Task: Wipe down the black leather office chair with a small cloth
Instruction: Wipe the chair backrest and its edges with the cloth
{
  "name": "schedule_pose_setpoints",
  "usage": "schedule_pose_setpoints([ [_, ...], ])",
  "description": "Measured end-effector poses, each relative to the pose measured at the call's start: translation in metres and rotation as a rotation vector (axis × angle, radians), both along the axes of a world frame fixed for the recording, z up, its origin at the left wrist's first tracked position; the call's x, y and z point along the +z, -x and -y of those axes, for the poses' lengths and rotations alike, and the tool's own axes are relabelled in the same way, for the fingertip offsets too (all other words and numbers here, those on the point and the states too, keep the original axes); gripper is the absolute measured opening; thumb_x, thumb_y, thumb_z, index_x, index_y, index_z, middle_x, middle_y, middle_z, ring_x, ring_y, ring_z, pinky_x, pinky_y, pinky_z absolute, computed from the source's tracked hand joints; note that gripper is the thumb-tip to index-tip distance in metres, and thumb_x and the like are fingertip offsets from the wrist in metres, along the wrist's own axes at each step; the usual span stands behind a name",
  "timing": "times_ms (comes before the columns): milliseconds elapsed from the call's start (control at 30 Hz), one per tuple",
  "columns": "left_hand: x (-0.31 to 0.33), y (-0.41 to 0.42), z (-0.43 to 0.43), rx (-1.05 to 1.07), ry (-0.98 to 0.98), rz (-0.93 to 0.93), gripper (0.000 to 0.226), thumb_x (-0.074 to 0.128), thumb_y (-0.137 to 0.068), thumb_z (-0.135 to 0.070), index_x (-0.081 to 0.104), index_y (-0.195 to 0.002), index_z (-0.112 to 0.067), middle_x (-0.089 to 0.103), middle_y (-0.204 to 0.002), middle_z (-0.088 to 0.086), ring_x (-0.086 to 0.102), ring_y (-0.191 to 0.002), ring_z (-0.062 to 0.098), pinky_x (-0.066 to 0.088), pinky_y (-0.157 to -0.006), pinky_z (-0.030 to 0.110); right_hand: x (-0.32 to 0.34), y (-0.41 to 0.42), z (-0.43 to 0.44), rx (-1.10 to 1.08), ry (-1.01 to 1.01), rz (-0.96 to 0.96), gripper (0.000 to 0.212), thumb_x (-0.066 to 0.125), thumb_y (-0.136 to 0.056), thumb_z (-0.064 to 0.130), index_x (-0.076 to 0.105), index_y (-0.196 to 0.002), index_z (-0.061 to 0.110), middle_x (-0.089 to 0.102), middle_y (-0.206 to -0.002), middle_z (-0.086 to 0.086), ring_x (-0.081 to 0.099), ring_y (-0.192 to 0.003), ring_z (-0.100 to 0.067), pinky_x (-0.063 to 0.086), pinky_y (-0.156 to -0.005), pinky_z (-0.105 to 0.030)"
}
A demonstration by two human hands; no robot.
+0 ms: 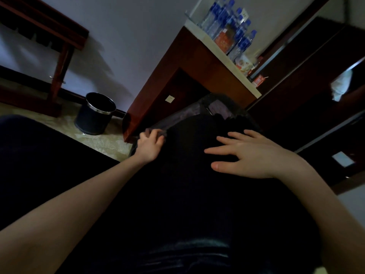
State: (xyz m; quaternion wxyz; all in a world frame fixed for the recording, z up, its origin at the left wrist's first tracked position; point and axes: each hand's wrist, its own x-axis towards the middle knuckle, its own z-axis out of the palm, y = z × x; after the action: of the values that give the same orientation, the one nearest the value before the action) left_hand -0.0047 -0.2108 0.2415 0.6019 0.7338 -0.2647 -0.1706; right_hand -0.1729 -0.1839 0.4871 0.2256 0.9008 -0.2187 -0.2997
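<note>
Black leather office chair (177, 204) under both forearms. Right hand (250, 153) flat on it, fingers straight and spread. Left hand (150, 145) farther out at the chair's edge, fingers curled round a small dark cloth (153, 133). Beyond the left hand, a round bin (94, 115) on the floor (59, 119); beyond the right, water bottles (233, 30) atop a wooden cabinet (167, 80).

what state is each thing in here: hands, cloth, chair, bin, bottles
left hand: fingers curled, gripping the cloth at the chair edge
right hand: fingers spread, flat on the chair
cloth: bunched under the left hand, mostly hidden
chair: black, both hands on it
bin: upright, no lid
water bottles: upright on the counter, caps on
</note>
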Motion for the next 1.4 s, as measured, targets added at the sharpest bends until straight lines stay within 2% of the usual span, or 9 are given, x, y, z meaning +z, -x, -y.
schedule_pose_setpoints([
  [267,-0.005,0.038,-0.037,-0.051,0.065,0.036,0.034,0.046,-0.095,-0.026,0.047,-0.128,-0.019,0.038,-0.125,0.02,0.034,-0.124,0.034,0.028,-0.106,0.035,0.001,0.0,0.004,0.0,-0.025,0.022,0.049,0.032,-0.091,0.06,0.026,-0.139,0.052,0.01,-0.157,0.008,0.0,-0.145,-0.014,-0.005,-0.116,-0.039],
  [500,0.069,0.076,-0.051,-0.27,0.236,0.141,0.033,0.042,-0.097,-0.028,0.043,-0.129,-0.027,0.034,-0.129,0.011,0.024,-0.131,0.019,0.019,-0.104,0.021,0.0,0.001,0.005,0.021,-0.018,0.098,0.049,0.034,-0.092,0.058,0.03,-0.139,0.048,0.02,-0.155,0.008,0.009,-0.144,-0.013,0.001,-0.117,-0.038],
  [733,0.085,0.075,-0.06,-0.328,0.27,0.18,0.03,0.044,-0.096,-0.028,0.045,-0.126,-0.03,0.041,-0.122,0.006,0.031,-0.112,0.006,0.022,-0.087,0.009,0.003,0.003,0.001,0.056,-0.091,0.454,0.035,0.043,-0.094,0.046,0.059,-0.123,0.034,0.043,-0.145,-0.003,0.021,-0.141,-0.016,0.017,-0.112,-0.034],
  [900,0.094,0.062,-0.06,-0.251,0.238,0.191,0.026,0.044,-0.097,-0.027,0.052,-0.122,-0.026,0.052,-0.111,0.004,0.043,-0.115,0.017,0.034,-0.093,0.026,0.009,0.016,-0.002,0.017,-0.07,0.89,0.031,0.045,-0.096,0.038,0.066,-0.112,0.023,0.062,-0.116,-0.006,0.052,-0.115,-0.023,0.039,-0.099,-0.036],
  [1033,0.121,0.045,-0.044,-0.235,0.172,0.235,0.031,0.045,-0.096,-0.03,0.051,-0.125,-0.023,0.053,-0.116,0.007,0.049,-0.107,0.017,0.038,-0.085,0.023,0.019,0.023,0.014,-0.2,-0.137,0.98,0.037,0.05,-0.092,0.04,0.057,-0.125,0.026,0.061,-0.119,0.0,0.056,-0.11,-0.022,0.046,-0.094,-0.039],
  [1133,0.143,0.034,-0.022,-0.253,0.193,0.293,0.033,0.047,-0.095,-0.028,0.051,-0.126,-0.017,0.057,-0.121,0.012,0.052,-0.112,0.024,0.043,-0.094,0.032,0.017,0.025,0.023,-0.315,-0.213,0.974,0.051,0.059,-0.086,0.039,0.048,-0.132,0.023,0.057,-0.125,-0.003,0.055,-0.111,-0.023,0.047,-0.091,-0.035],
  [1233,0.16,0.022,0.006,-0.235,0.188,0.331,0.035,0.047,-0.095,-0.031,0.05,-0.128,-0.019,0.053,-0.122,0.013,0.051,-0.112,0.026,0.043,-0.095,0.032,0.012,0.023,0.027,-0.427,-0.432,1.054,0.073,0.066,-0.083,0.028,0.03,-0.145,0.018,0.048,-0.135,-0.004,0.052,-0.101,-0.015,0.043,-0.07,-0.022],
  [1300,0.168,0.015,0.024,-0.222,0.174,0.31,0.036,0.044,-0.096,-0.031,0.047,-0.13,-0.019,0.047,-0.124,0.013,0.047,-0.111,0.025,0.038,-0.093,0.027,0.009,0.024,0.032,-0.473,-0.518,1.109,0.078,0.067,-0.081,0.024,0.025,-0.147,0.019,0.05,-0.129,0.0,0.049,-0.086,-0.01,0.036,-0.057,-0.016],
  [1400,0.174,0.009,0.051,-0.232,0.145,0.258,0.036,0.044,-0.095,-0.032,0.049,-0.129,-0.021,0.044,-0.129,0.016,0.045,-0.118,0.03,0.039,-0.102,0.036,0.006,0.025,0.037,-0.511,-0.575,1.19,0.086,0.069,-0.078,0.021,0.019,-0.148,0.02,0.047,-0.131,0.001,0.051,-0.089,-0.011,0.037,-0.06,-0.018],
])
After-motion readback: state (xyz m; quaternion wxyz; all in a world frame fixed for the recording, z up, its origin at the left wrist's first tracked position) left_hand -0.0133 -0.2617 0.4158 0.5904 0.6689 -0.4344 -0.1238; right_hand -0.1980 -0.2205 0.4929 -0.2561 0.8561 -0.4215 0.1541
